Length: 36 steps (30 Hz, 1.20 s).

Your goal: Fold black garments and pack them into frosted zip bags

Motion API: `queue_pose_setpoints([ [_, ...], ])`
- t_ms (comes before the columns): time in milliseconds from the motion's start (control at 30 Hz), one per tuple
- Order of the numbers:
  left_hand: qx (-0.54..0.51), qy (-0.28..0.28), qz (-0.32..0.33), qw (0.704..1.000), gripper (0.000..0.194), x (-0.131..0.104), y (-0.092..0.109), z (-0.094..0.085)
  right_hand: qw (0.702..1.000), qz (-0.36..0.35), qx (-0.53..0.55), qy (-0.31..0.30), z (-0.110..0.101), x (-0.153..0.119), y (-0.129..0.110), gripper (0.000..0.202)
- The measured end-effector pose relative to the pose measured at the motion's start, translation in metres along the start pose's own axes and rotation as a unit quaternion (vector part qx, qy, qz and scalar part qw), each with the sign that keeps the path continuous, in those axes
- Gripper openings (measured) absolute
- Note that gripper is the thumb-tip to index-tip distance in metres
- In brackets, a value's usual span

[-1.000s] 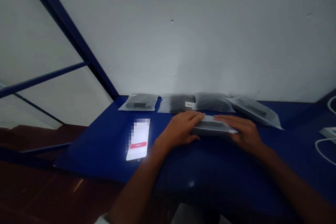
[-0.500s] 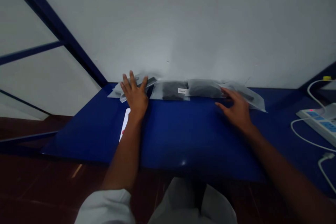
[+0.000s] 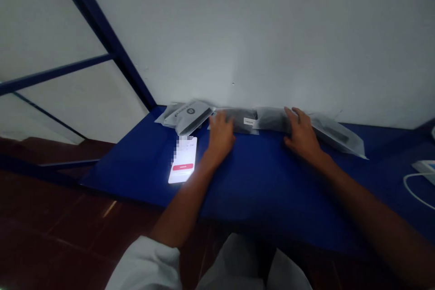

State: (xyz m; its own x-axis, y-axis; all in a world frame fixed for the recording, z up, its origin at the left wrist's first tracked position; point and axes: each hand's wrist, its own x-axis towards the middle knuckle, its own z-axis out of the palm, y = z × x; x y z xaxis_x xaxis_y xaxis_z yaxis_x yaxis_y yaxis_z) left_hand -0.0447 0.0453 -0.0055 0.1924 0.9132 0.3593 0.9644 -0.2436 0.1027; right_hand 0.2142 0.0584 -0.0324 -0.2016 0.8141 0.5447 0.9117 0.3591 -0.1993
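Observation:
Several frosted plastic packets with dark contents lie in a row along the back of the blue table. My left hand (image 3: 221, 135), a little blurred, rests its spread fingers at the left end of a packet with a white label (image 3: 249, 122). My right hand (image 3: 302, 133) has its fingers apart over the right end of the neighbouring packet (image 3: 271, 118), partly covering it. To the right of that hand lies another frosted packet (image 3: 343, 137). At the left, a packet with a dark round logo (image 3: 190, 114) lies tilted over another packet (image 3: 166, 115). Neither hand lifts anything.
A phone with a lit screen (image 3: 183, 163) lies on the blue table (image 3: 258, 181) beside my left forearm. A white wall (image 3: 272, 45) rises behind the packets. At the right edge are a white power strip (image 3: 424, 166) and a cable (image 3: 413, 190).
My left hand has moved right, from the leftmost packets to the labelled one, uncovering the logo packet and phone. My right hand stays near its packet. The view has shifted left.

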Motion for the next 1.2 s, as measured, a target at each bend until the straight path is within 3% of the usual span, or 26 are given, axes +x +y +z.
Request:
queue_pose_setpoints([
  [133,-0.092,0.039,0.165,0.981,0.051,-0.013,0.038,0.019,0.996,-0.036,-0.073,-0.041,0.018,0.028,-0.004,0.084],
  [200,-0.126,0.049,0.193,0.972,0.045,-0.018,0.046,0.023,0.994,-0.04,-0.088,-0.049,0.022,0.033,0.0,0.072],
  [300,-0.157,0.052,0.176,0.97,0.041,-0.022,0.044,0.023,0.998,-0.011,-0.062,-0.011,0.018,0.034,0.009,0.058],
  [400,-0.159,0.046,0.152,0.974,0.042,-0.021,0.039,0.024,0.996,0.014,0.016,0.091,0.006,0.032,0.013,0.055],
  [500,-0.152,0.042,0.149,0.976,0.041,-0.018,0.041,0.025,0.984,-0.004,0.067,0.166,-0.006,0.025,0.01,0.054],
  [633,-0.115,0.027,0.15,0.982,0.035,-0.015,0.046,0.007,0.987,-0.042,0.059,0.145,-0.007,0.003,0.008,0.051],
  [733,-0.101,0.036,0.118,0.987,0.027,-0.032,0.027,-0.026,0.991,-0.05,0.045,0.119,0.003,-0.015,0.014,0.051],
  [867,-0.179,0.125,0.058,0.974,0.036,-0.088,-0.036,-0.059,0.995,-0.053,0.021,0.083,0.013,-0.022,0.019,0.051],
  [967,-0.179,0.093,-0.012,0.979,0.045,-0.128,-0.079,-0.059,0.996,-0.035,0.029,0.076,0.013,-0.02,0.017,0.05],
  [1033,-0.163,0.062,-0.015,0.985,0.046,-0.141,-0.093,-0.05,0.996,-0.028,0.034,0.071,0.012,-0.019,0.014,0.051],
  [1200,-0.143,0.025,0.014,0.989,0.049,-0.139,-0.089,-0.039,0.996,-0.022,0.045,0.074,0.01,-0.022,0.012,0.056],
])
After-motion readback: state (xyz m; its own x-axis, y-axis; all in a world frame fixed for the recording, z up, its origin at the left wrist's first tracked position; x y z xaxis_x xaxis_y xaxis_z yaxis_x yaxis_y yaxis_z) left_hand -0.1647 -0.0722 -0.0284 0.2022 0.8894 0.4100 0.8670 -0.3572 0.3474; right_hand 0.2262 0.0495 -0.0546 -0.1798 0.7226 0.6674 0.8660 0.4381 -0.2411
